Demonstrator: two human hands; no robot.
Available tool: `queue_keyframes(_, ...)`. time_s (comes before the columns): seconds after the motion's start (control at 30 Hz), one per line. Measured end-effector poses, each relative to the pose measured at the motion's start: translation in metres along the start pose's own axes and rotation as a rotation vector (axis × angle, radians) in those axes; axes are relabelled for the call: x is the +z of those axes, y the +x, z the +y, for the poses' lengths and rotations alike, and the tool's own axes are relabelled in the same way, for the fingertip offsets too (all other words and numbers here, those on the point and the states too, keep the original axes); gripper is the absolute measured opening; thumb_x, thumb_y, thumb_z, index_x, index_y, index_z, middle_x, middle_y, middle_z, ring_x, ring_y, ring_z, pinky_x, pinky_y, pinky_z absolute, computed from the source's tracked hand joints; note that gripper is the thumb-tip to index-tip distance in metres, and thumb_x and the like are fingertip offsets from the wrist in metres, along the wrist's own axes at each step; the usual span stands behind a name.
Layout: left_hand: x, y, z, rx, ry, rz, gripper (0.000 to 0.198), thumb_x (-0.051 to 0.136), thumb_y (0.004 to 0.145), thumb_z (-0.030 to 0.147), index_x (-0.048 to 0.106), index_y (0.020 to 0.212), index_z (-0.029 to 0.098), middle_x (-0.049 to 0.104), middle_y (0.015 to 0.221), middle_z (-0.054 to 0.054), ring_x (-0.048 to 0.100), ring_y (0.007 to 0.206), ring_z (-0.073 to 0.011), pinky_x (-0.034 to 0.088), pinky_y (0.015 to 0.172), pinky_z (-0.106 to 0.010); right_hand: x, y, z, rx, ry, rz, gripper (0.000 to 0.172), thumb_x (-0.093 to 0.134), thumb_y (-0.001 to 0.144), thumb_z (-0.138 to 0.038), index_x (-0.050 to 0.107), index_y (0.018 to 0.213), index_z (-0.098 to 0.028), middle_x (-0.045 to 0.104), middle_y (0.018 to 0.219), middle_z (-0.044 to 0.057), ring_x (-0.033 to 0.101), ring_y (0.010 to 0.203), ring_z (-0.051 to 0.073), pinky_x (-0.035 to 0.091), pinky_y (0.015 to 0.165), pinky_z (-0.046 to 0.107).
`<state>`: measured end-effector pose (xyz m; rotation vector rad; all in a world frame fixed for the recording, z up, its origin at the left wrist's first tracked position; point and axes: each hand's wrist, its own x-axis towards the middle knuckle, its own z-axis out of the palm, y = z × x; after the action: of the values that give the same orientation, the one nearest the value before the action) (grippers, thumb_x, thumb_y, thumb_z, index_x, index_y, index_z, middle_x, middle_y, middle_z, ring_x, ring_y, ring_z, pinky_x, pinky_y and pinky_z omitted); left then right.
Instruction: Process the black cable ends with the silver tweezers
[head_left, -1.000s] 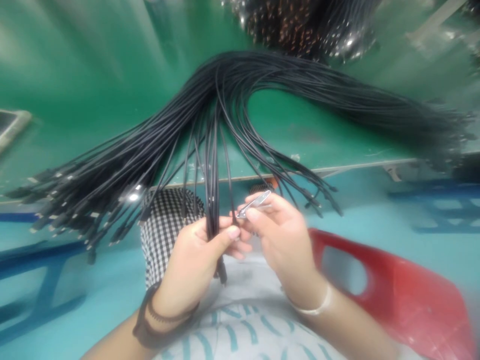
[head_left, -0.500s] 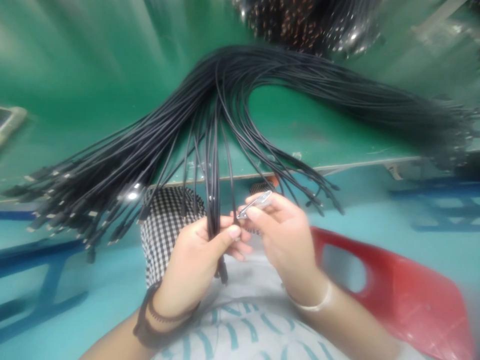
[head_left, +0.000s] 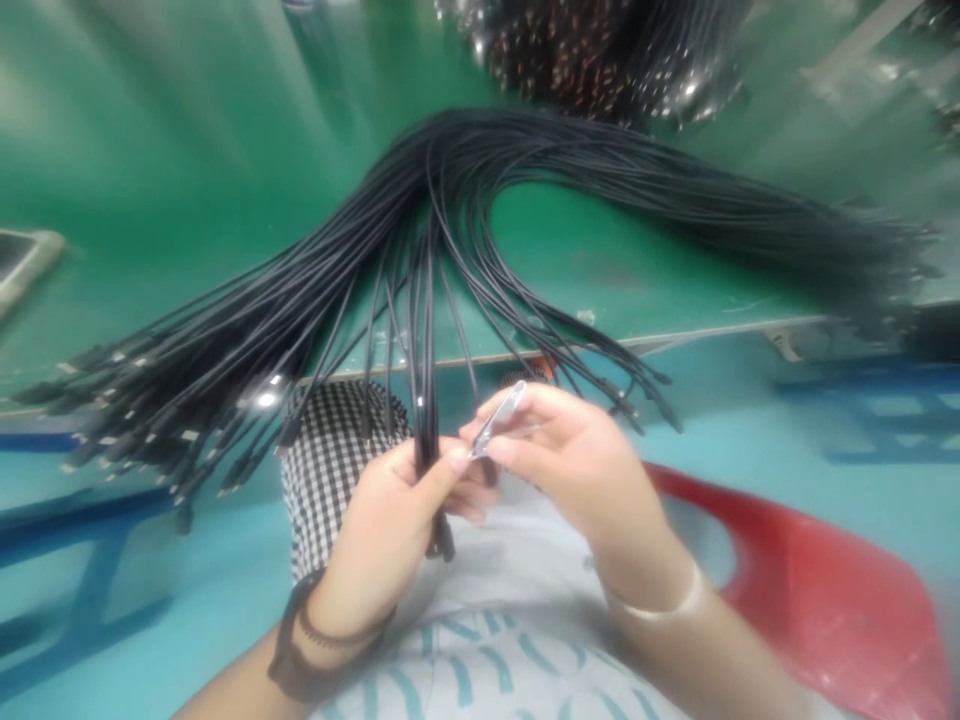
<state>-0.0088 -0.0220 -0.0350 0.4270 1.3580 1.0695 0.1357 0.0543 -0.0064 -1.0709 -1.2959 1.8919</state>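
Note:
My left hand (head_left: 394, 515) is closed around several black cables (head_left: 425, 400), whose connector ends stick out below the palm. In my right hand (head_left: 581, 465), between thumb and fingers, is a silver nail clipper (head_left: 500, 418). Its tip meets my left thumb and fingertips, beside a single cable (head_left: 462, 340) that runs down to my fingers. What lies in the jaws is too blurred to make out. The held cables come from a large black cable bundle (head_left: 465, 135) draped over the green table (head_left: 225, 180).
Loose connector ends (head_left: 180, 420) hang over the table's front edge at left, others (head_left: 630, 385) at right. More cables with shiny ends (head_left: 600, 60) lie at the back. A red stool (head_left: 840, 570) stands at right, and a pale-framed object (head_left: 30, 260) lies at far left.
The nail clipper has turned steeper and moved slightly left and down, toward my left thumb. My left hand stays nearly still with its cables.

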Motion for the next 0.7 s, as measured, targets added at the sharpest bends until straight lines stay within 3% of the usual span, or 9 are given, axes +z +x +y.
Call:
queue_keyframes(0.07,-0.003,0.001,-0.003,0.023,-0.020,0.089,0.027,0.066,0.089,0.042,0.068,0.085,0.015,0.067,0.059,0.000,0.058,0.047,-0.0097,0.048,0.045,-0.018,-0.015,-0.002,-0.013,-0.150,-0.394,0.169,0.008,0.075,0.079,-0.022,0.070,0.085,-0.023,0.076,0.091,0.001,0.072,0.084,0.019,0.057,0.076,0.030)
queue_keyframes(0.2,-0.010,0.005,-0.005,0.072,-0.071,0.213,0.020,0.068,0.087,0.035,0.061,0.081,0.018,0.039,0.038,0.011,0.034,0.033,-0.0050,0.029,0.036,-0.015,-0.055,-0.002,-0.028,-0.381,-1.112,0.810,0.009,0.072,0.081,-0.023,0.072,0.090,-0.021,0.075,0.096,0.005,0.069,0.092,0.025,0.052,0.087,0.042)
queue_keyframes(0.27,-0.012,0.007,-0.002,0.081,-0.087,0.229,0.017,0.069,0.086,0.033,0.062,0.090,0.018,0.042,0.040,0.011,0.038,0.035,-0.0063,0.031,0.038,-0.015,-0.063,-0.003,-0.028,-0.420,-1.134,0.991,0.015,0.072,0.081,-0.027,0.073,0.095,-0.021,0.075,0.095,0.005,0.068,0.090,0.026,0.051,0.087,0.044)
queue_keyframes(0.3,-0.012,0.007,0.000,0.075,-0.092,0.225,0.018,0.068,0.086,0.033,0.063,0.094,0.018,0.046,0.043,0.010,0.041,0.037,-0.0068,0.033,0.039,-0.016,-0.062,-0.004,-0.027,-0.425,-1.042,0.992,0.016,0.072,0.082,-0.029,0.073,0.096,-0.022,0.075,0.094,0.005,0.069,0.089,0.026,0.052,0.087,0.044)
queue_keyframes(0.37,-0.011,0.006,0.004,0.051,-0.107,0.197,0.018,0.068,0.086,0.033,0.063,0.094,0.017,0.053,0.050,0.008,0.045,0.042,-0.0070,0.035,0.042,-0.016,-0.050,-0.007,-0.024,-0.388,-0.737,0.814,0.014,0.072,0.084,-0.031,0.072,0.096,-0.025,0.075,0.093,0.004,0.070,0.087,0.024,0.054,0.085,0.042)
queue_keyframes(0.47,-0.009,0.000,0.005,0.020,-0.145,0.106,0.017,0.066,0.089,0.034,0.063,0.092,0.018,0.060,0.059,0.004,0.053,0.049,-0.0087,0.042,0.047,-0.018,-0.021,-0.009,-0.016,-0.251,-0.307,0.376,0.008,0.075,0.081,-0.027,0.072,0.089,-0.026,0.076,0.091,0.002,0.071,0.086,0.021,0.058,0.081,0.035)
queue_keyframes(0.53,-0.007,-0.007,-0.001,-0.006,-0.164,-0.006,0.018,0.063,0.091,0.033,0.065,0.100,0.018,0.069,0.073,0.000,0.064,0.065,-0.0135,0.051,0.062,-0.023,-0.005,-0.005,-0.008,-0.139,-0.131,0.167,0.008,0.077,0.079,-0.025,0.072,0.085,-0.025,0.076,0.093,0.002,0.071,0.089,0.019,0.058,0.081,0.032)
queue_keyframes(0.63,-0.008,-0.015,-0.014,-0.090,-0.154,-0.135,0.027,0.060,0.094,0.033,0.065,0.116,0.019,0.073,0.105,-0.008,0.067,0.098,-0.0215,0.052,0.090,-0.034,0.008,0.006,0.005,0.044,0.028,-0.014,0.016,0.079,0.074,-0.027,0.071,0.087,-0.023,0.074,0.089,0.001,0.071,0.084,0.017,0.058,0.079,0.032)
queue_keyframes(0.7,-0.009,-0.018,-0.022,-0.150,-0.128,-0.160,0.031,0.060,0.094,0.034,0.063,0.122,0.019,0.071,0.114,-0.011,0.067,0.101,-0.0241,0.050,0.095,-0.040,0.009,0.012,0.012,0.105,0.062,-0.057,0.020,0.080,0.072,-0.029,0.070,0.089,-0.022,0.073,0.084,0.000,0.070,0.080,0.016,0.058,0.077,0.032)
